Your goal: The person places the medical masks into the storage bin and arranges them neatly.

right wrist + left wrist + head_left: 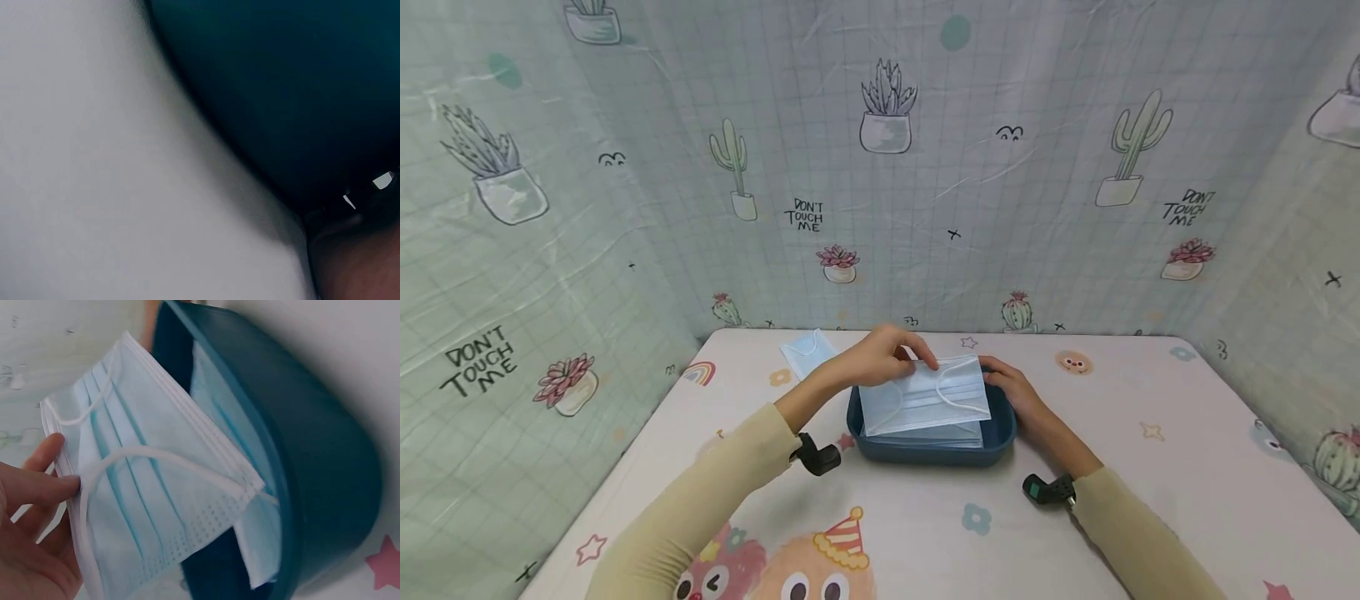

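My left hand (880, 357) pinches the top edge of a pale blue pleated face mask (917, 398) with white ear loops, between thumb and fingers. In the left wrist view the mask (140, 472) is tilted, its lower part over the opening of a dark blue basket (325, 444). More face masks (951, 437) lie inside the basket, partly hidden under the held one. At the basket's right side, my right hand (1017, 390) holds the rim. Close up, the right wrist view shows the basket wall (281, 81) and a dim, blurred part of that hand (362, 269).
Another face mask (808, 352) lies on the table (917, 525) at the back left, behind my left forearm. The table has a white cover with cartoon prints. Behind it and at both sides hangs a grey-green curtain (955, 192) with cactus drawings.
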Tool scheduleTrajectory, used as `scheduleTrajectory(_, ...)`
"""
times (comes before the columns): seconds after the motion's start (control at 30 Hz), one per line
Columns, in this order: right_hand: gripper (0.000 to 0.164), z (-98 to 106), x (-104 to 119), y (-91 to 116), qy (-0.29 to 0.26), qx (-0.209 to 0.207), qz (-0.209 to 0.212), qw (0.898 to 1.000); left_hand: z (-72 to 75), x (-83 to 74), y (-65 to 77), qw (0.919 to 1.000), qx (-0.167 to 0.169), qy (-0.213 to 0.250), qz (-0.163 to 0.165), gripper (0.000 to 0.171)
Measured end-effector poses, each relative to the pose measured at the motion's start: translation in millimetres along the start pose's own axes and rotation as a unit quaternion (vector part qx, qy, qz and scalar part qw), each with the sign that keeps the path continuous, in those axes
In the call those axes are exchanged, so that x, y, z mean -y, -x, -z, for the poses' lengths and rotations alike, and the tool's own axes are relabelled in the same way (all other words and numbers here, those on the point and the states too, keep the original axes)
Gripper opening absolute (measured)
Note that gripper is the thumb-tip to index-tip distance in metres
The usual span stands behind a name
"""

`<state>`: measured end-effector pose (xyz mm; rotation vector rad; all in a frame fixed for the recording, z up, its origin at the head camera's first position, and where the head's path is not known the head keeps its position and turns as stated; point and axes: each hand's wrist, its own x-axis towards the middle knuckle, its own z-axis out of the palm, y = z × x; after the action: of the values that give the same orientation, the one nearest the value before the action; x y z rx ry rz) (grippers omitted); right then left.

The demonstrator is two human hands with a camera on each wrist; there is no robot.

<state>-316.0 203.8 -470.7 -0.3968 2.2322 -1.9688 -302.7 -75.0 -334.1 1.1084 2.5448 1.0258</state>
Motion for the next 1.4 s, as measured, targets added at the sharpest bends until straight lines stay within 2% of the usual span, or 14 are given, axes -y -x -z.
scheduleTrajectory(0.17, 0.049, 1, 2, 0, 0.031, 0.013, 0.015, 0.999, -10.1, 18.0, -17.0, 0.9975, 0.065, 0.017, 0.022, 0.034)
scheduleTrajectory(0.3, 0.049, 1, 1, -1, 0.031, 0.014, 0.028, 0.999, -18.3, 29.3, -28.3, 0.9940, 0.102, -0.004, 0.041, 0.035)
scheduleTrajectory(0.57, 0.048, 1, 1, -1, 0.024, 0.017, 0.030, 0.999, -27.0, 39.7, -40.6, 0.9853, 0.127, -0.085, 0.077, 0.041)
scheduleTrajectory(0.8, 0.048, 2, 2, -1, 0.024, 0.018, 0.033, 0.999, -31.0, 41.7, -44.0, 0.9821, 0.140, -0.095, 0.083, 0.040)
scheduleTrajectory(0.93, 0.048, 2, 1, -1, 0.024, 0.018, 0.034, 0.999, -28.2, 42.1, -43.4, 0.9826, 0.138, -0.102, 0.070, 0.036)
scheduleTrajectory(1.03, 0.047, 3, 0, -1, 0.027, 0.019, 0.037, 0.999, -20.3, 42.6, -41.2, 0.9869, 0.121, -0.091, 0.054, 0.031)
scheduleTrajectory(1.1, 0.047, 3, 0, -1, 0.028, 0.018, 0.036, 0.999, -11.7, 43.2, -37.8, 0.9907, 0.103, -0.069, 0.056, 0.028)
scheduleTrajectory(1.17, 0.047, 3, -1, -1, 0.028, 0.018, 0.035, 0.999, -1.2, 45.8, -32.8, 0.9941, 0.073, -0.035, 0.072, 0.026)
scheduleTrajectory(1.23, 0.047, 3, -1, -1, 0.027, 0.015, 0.033, 0.999, 9.4, 53.0, -26.6, 0.9946, 0.026, -0.001, 0.101, 0.025)
scheduleTrajectory(1.3, 0.047, 2, -1, -1, 0.030, 0.015, 0.035, 0.999, 18.7, 65.7, -19.3, 0.9896, -0.039, 0.026, 0.136, 0.024)
scheduleTrajectory(1.4, 0.047, 2, -1, -1, 0.034, 0.014, 0.038, 0.999, 29.0, 88.6, -5.4, 0.9703, -0.140, 0.040, 0.193, 0.024)
